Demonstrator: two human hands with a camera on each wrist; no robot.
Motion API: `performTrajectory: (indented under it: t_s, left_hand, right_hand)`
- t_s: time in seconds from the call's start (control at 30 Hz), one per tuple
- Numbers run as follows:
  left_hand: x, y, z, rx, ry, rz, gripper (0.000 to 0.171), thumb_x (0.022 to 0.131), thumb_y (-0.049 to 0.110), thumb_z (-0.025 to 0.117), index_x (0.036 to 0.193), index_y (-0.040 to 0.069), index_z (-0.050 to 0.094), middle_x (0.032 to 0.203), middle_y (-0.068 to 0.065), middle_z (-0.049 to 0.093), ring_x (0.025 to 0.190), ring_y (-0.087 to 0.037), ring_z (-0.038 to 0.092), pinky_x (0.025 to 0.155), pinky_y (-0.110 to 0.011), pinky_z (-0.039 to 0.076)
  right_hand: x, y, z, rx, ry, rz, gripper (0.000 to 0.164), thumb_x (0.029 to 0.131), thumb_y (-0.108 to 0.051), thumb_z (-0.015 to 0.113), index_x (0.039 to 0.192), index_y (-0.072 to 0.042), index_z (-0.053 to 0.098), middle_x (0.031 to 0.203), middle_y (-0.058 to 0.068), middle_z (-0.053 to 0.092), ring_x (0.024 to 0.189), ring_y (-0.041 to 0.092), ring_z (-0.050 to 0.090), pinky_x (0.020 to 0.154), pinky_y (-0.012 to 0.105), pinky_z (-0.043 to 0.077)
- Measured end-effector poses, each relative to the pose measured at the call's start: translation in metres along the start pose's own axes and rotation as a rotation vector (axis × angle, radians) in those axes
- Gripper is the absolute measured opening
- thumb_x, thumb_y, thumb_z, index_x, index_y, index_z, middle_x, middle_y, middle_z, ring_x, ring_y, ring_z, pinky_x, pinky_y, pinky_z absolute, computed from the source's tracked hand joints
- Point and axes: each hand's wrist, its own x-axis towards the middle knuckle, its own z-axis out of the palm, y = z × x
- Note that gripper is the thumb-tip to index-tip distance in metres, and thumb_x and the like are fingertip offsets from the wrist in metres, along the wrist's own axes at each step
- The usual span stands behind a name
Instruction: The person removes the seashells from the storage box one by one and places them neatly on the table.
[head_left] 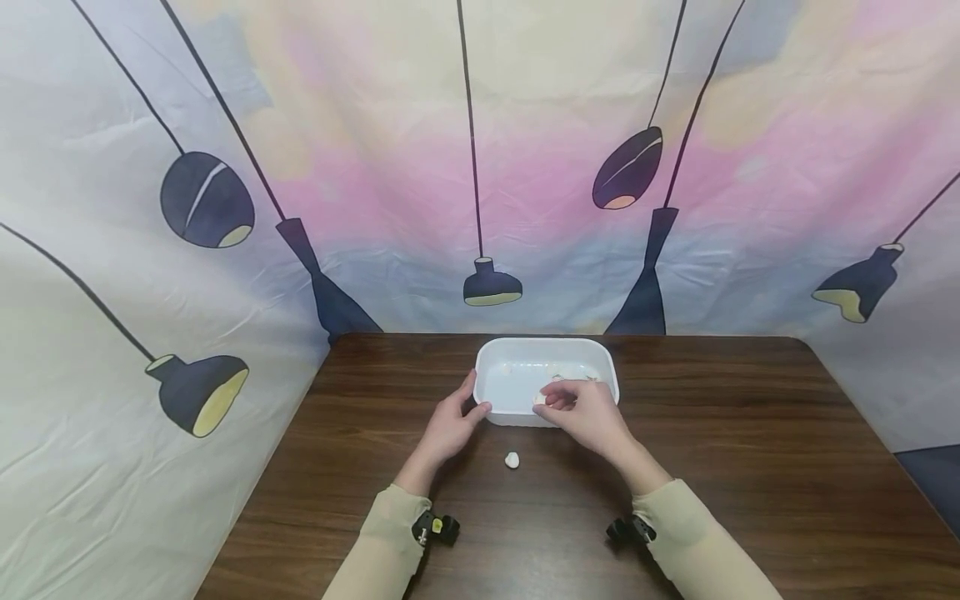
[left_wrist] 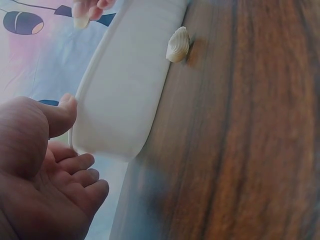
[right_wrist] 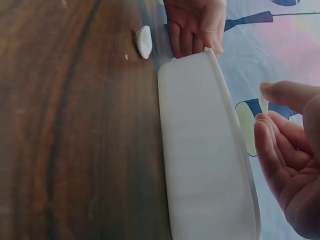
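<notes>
You are facing a pastel cloth (head_left: 540,100) with printed lamps (head_left: 492,286), hanging behind the wooden table's far edge; past the table's (head_left: 750,467) right edge, a dark surface (head_left: 936,475) is showing.

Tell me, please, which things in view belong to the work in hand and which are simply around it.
In the work:
- white tub, held at one end by the left hand
- pale piece, pinched by the right hand
- ridged shell lying in front of the tub, probably

Just around:
- lamp-patterned cloth backdrop
- wooden table
- wrist cameras
</notes>
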Motion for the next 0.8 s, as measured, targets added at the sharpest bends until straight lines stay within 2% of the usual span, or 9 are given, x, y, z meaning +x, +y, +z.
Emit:
performTrajectory:
  t_s: [0.17,0.47,0.67,0.8]
  left_hand:
    - [0.0,0.0,0.0,0.004,-0.006,-0.008,0.071,0.108,0.024,0.065,0.167,0.002,0.031,0.172,-0.014,0.031,0.159,-0.031,0.029,0.129,-0.051,0.025]
    - [-0.002,-0.003,0.0,-0.003,-0.006,-0.014,0.072,0.108,0.026,0.065,0.167,0.002,0.032,0.172,-0.014,0.031,0.159,-0.031,0.029,0.128,-0.052,0.026]
    - [-0.001,-0.003,-0.001,0.002,-0.013,-0.022,0.072,0.108,0.026,0.067,0.167,0.003,0.032,0.172,-0.012,0.031,0.159,-0.03,0.031,0.128,-0.052,0.027]
    - [0.001,-0.003,-0.001,0.007,-0.014,-0.008,0.073,0.108,0.027,0.067,0.167,0.003,0.031,0.172,-0.012,0.031,0.159,-0.03,0.03,0.128,-0.051,0.027]
  right_hand:
    - [-0.008,0.002,0.001,0.029,-0.016,-0.007,0.024,0.084,-0.02,0.094,0.1,-0.006,0.083,0.081,-0.005,0.076,0.072,0.007,0.071,0.069,0.025,0.062]
    - [-0.013,0.004,0.005,0.002,-0.074,-0.04,0.02,0.084,-0.023,0.093,0.095,-0.01,0.083,0.077,-0.01,0.074,0.068,0.004,0.068,0.066,0.025,0.059]
    - [-0.022,0.001,0.011,-0.012,-0.195,-0.052,0.017,0.085,-0.026,0.093,0.092,-0.015,0.082,0.075,-0.015,0.07,0.067,0.003,0.065,0.063,0.025,0.057]
    - [-0.025,0.001,0.018,-0.006,-0.294,-0.048,0.013,0.085,-0.021,0.092,0.089,-0.017,0.081,0.072,-0.014,0.068,0.063,0.004,0.064,0.058,0.025,0.057]
